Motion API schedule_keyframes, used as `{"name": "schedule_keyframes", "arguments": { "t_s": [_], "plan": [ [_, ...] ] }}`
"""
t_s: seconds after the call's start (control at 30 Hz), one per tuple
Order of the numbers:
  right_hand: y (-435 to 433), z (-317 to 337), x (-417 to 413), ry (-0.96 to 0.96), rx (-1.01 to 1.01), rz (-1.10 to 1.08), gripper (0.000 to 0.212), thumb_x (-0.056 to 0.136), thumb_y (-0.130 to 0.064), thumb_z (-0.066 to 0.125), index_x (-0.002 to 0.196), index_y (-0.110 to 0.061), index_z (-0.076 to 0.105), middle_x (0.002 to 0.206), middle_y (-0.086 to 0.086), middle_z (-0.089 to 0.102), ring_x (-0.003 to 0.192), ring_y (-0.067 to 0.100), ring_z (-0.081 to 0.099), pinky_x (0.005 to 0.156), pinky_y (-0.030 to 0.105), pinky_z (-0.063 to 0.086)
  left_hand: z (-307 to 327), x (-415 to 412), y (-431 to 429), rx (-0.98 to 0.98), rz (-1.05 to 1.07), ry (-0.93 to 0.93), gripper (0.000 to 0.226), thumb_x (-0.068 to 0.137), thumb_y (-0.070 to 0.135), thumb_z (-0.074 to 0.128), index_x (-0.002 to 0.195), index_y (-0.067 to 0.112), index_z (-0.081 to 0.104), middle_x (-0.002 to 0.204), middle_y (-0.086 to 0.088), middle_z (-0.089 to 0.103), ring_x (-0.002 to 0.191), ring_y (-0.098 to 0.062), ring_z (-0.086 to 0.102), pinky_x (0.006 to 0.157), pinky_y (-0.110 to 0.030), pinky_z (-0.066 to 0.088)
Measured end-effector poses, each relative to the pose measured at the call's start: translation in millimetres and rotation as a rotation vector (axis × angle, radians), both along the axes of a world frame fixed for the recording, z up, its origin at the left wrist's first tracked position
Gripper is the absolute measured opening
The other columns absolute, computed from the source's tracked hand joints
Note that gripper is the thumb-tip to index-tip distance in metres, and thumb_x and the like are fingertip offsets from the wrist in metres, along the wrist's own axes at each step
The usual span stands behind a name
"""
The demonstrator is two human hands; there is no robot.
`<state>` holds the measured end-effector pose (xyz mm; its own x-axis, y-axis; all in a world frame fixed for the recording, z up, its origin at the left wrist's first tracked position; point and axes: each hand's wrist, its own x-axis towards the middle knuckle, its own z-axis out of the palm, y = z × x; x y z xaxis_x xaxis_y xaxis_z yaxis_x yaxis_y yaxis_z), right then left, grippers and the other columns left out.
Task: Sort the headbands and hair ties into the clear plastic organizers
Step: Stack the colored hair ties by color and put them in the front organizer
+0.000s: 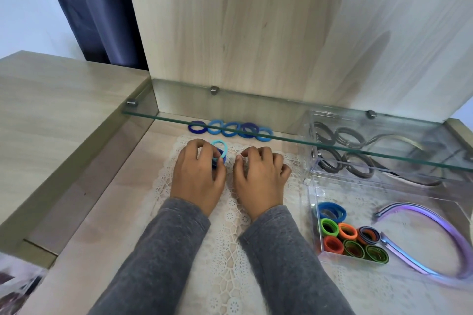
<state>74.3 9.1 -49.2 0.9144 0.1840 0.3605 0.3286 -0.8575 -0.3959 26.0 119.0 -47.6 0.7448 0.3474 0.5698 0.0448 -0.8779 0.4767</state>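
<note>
My left hand (198, 174) pinches a small stack of blue hair ties (220, 151), a light turquoise one on top of darker blue ones, just above the lace mat (225, 250). Beside it my right hand (258, 176) hovers with its fingers curled and nothing visible in them. A row of several blue hair ties (231, 129) lies at the back under the glass shelf. The near clear organizer (313, 225) on the right holds blue, green, orange and red hair ties (345, 238) and purple headbands (435, 227). The far clear organizer (311, 161) holds grey hair ties (345, 151) and dark headbands.
A glass shelf (204, 120) on metal pegs spans the desk just above and behind my hands. A wooden back panel (243, 33) rises behind it. A raised wooden ledge (64, 115) borders the left side. A dark curtain (97, 7) hangs at the upper left.
</note>
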Motion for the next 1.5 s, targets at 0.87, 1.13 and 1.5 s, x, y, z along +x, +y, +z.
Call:
{"name": "schedule_keyframes", "arguments": {
  "t_s": [0.87,1.13,1.5],
  "plan": [
    [14.6,7.3,-8.7,-0.163,-0.006,0.195,0.028,0.086,-0.041,0.044,0.098,-0.028,0.066,0.106,-0.002,0.055,0.097,0.02,0.046,0.083,0.04,0.034,-0.3,-4.0,14.7,-0.033,0.221,0.254,0.035,0.087,0.012,0.043,0.117,0.022,0.057,0.124,0.0,0.058,0.118,-0.021,0.051,0.099,-0.04,0.037],
    [20.5,4.6,-4.8,-0.174,-0.104,0.185,0.03,0.082,-0.051,0.056,0.094,-0.026,0.066,0.104,0.002,0.055,0.095,0.023,0.046,0.081,0.043,0.035,-4.9,-1.7,23.1,-0.03,0.259,0.362,0.046,0.084,0.009,0.047,0.127,0.02,0.053,0.14,-0.006,0.048,0.132,-0.023,0.04,0.108,-0.042,0.034],
    [20.4,7.0,-5.9,-0.125,-0.095,0.27,0.019,0.084,-0.039,0.062,0.093,-0.023,0.069,0.107,0.004,0.052,0.102,0.026,0.043,0.089,0.046,0.033,-4.8,-1.2,25.2,-0.098,0.293,0.304,0.046,0.082,0.002,0.047,0.124,0.021,0.055,0.133,-0.003,0.053,0.125,-0.023,0.045,0.105,-0.04,0.036]
  ]
}}
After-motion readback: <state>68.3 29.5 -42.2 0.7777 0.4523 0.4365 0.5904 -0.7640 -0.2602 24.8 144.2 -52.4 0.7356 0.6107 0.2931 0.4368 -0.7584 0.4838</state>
